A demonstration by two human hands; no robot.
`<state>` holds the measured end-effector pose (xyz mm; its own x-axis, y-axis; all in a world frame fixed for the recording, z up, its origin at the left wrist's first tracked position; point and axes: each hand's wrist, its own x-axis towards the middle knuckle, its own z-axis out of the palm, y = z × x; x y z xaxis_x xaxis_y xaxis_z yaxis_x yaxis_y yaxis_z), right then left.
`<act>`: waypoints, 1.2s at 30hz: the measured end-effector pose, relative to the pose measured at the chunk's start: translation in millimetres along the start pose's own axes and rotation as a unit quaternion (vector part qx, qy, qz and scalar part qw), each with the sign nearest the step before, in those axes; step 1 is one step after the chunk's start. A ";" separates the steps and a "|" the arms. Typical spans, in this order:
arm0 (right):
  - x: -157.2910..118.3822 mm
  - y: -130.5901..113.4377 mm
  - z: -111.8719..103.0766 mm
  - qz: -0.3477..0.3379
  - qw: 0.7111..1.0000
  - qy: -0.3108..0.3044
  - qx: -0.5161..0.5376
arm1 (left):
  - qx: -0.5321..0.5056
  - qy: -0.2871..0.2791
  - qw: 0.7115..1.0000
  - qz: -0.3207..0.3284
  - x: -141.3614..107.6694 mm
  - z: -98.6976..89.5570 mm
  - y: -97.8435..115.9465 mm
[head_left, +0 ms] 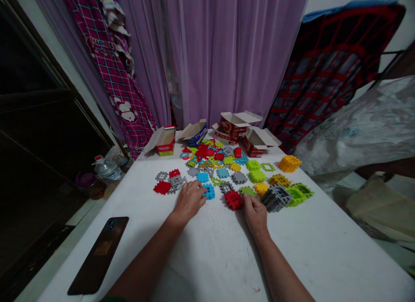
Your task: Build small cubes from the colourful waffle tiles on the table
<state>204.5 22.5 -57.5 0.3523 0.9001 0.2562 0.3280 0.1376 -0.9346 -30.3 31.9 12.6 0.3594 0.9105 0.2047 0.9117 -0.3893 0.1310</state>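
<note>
Plastic interlocking building pieces lie across the white table. My left hand [190, 199] is curled, with its fingertips and thumb against the edge of a stack of blue building pieces [209, 191]. Just beyond it is another light blue piece [202, 177]. My right hand [256, 212] rests on the table with its fingers folded in, and what they hold, if anything, is hidden. Its fingertips are beside a green piece [247, 191] and right of a red stack [234, 200]. To its right stands a leaning row of grey pieces [276, 198].
Open cardboard boxes [166, 142] line the table's back edge, behind a mixed heap of pieces [207, 152]. Yellow stacks [289, 163] and green window-like pieces [300, 194] sit at right. A phone [100, 254] lies at front left. Purple curtains [227, 55] hang behind.
</note>
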 end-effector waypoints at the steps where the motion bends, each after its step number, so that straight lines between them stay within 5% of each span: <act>1: 0.1 0.2 -0.1 0.001 1.000 0.000 0.001 | -0.001 0.002 1.000 0.002 -0.1 0.3 -0.5; 12: -0.9 -8.8 2.1 0.006 1.000 0.025 0.016 | -0.048 0.027 0.998 -0.020 -5.4 -1.2 -8.1; 19: -1.1 0.2 1.8 0.002 1.000 0.008 0.013 | -0.035 0.043 0.990 -0.126 1.7 -14.1 -77.7; 26: -5.1 1.9 5.2 0.010 0.999 0.028 0.017 | 0.004 -0.011 0.980 -0.200 55.7 -23.7 -127.5; 36: -8.3 -2.2 4.7 0.042 0.998 0.029 0.022 | -0.041 -0.065 0.980 -0.184 153.4 16.6 -144.6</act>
<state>196.8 16.7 -58.8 0.4275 0.8839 0.1895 0.2573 0.0820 -0.9628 -103.7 230.1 9.0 0.0370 0.9993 0.0038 0.9672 -0.0368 0.2515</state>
